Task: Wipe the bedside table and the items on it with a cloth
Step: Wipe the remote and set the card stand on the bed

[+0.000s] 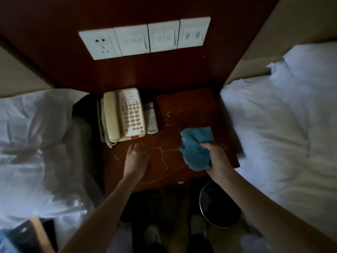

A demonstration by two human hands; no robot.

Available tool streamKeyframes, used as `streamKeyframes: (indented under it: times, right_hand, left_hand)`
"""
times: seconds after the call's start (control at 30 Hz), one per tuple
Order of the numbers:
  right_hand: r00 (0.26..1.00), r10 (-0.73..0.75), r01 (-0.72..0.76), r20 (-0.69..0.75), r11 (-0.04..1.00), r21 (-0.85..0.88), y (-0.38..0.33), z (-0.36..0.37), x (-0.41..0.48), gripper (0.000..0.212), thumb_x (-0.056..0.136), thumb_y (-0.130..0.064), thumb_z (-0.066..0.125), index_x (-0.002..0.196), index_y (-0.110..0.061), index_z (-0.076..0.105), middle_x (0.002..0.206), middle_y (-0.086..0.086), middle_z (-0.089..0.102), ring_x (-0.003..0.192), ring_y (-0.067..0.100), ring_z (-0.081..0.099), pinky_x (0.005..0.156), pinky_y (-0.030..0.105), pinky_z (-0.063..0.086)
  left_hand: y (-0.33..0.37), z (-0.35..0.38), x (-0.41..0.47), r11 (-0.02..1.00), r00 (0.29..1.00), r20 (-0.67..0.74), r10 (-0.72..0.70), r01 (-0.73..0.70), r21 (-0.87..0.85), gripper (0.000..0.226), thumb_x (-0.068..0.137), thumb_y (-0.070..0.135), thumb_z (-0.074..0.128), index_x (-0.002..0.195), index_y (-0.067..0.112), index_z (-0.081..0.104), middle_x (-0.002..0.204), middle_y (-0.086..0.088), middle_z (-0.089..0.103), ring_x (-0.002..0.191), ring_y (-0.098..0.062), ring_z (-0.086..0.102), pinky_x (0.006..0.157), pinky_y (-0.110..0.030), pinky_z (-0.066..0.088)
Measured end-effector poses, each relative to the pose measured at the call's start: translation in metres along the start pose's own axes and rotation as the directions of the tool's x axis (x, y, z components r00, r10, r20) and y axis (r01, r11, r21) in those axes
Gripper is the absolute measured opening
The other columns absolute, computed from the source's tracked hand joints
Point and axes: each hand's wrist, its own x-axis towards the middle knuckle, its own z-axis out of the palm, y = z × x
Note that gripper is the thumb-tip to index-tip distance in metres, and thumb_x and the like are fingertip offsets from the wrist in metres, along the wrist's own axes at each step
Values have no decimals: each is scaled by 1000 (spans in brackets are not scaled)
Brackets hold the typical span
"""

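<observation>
A dim room is shown, with the bedside table (pixel 191 106) of dark red-brown wood placed between two beds. The left bed (pixel 36 134) and the right bed (pixel 273 125) are covered with white, wrinkled bedding. Thin pale lines are seen across the table top. At the back left of the top a cream telephone (pixel 124 114) is placed, and a remote control (pixel 151 118) is laid just beside it on its right.

The blue cloth (pixel 196 148) is held over the front right part of the top, bunched in the right hand (pixel 217 157), whose fingers are curled around it. The left hand (pixel 135 157) is held over the front middle, its fingers stretched forward and close together with nothing in them. Whether the wood is touched cannot be told.

Behind the table, four white switch plates (pixel 145 39) are fixed in a row on a wooden wall panel (pixel 127 73). A dark round bin (pixel 201 198) is seen on the floor below the front right corner.
</observation>
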Motion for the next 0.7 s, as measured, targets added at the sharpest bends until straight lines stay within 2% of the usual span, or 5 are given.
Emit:
streamKeyframes:
  times: [0.17, 0.27, 0.37, 0.53, 0.7]
  right_hand:
    - [998, 1, -12, 66, 988, 156, -3, -11, 30, 26, 91, -17, 50, 114, -15, 61, 104, 5, 73, 95, 22, 70, 74, 37, 57]
    - [999, 26, -32, 34, 980, 198, 0, -16, 44, 29, 89, -18, 54, 118, -15, 59, 112, 7, 69, 96, 21, 70, 72, 36, 57]
    - [998, 55, -56, 14, 973, 223, 4, -20, 57, 30, 89, -18, 55, 118, -15, 58, 114, 6, 68, 98, 22, 69, 71, 34, 56]
    - [997, 71, -72, 13, 969, 238, 8, -24, 70, 26, 90, -17, 54, 115, -13, 59, 113, 7, 68, 101, 23, 67, 79, 38, 54]
    - [997, 73, -76, 22, 966, 245, 11, -27, 74, 29, 90, -17, 53, 119, -13, 57, 115, 7, 67, 103, 22, 66, 83, 38, 54]
  left_hand:
    - [8, 34, 45, 963, 988, -30, 148, -137, 232, 57, 85, 7, 54, 139, 5, 37, 140, -16, 39, 128, -34, 37, 106, -47, 38]
    - [8, 52, 70, 839, 959, 0, 282, -247, 485, 66, 89, 17, 52, 147, 7, 23, 149, -14, 28, 136, -33, 26, 110, -46, 29]
    - [9, 67, 90, 778, 959, -6, 284, -227, 587, 66, 93, 27, 48, 148, 7, 18, 153, -15, 22, 138, -34, 21, 111, -47, 24]
    - [11, 86, 99, 735, 957, -62, 282, -175, 655, 65, 92, 36, 48, 142, 3, 23, 148, -21, 26, 133, -37, 28, 110, -50, 24]
    - [10, 95, 86, 702, 940, -47, 338, -219, 678, 59, 89, 43, 53, 130, 5, 35, 145, -23, 28, 128, -37, 35, 103, -49, 31]
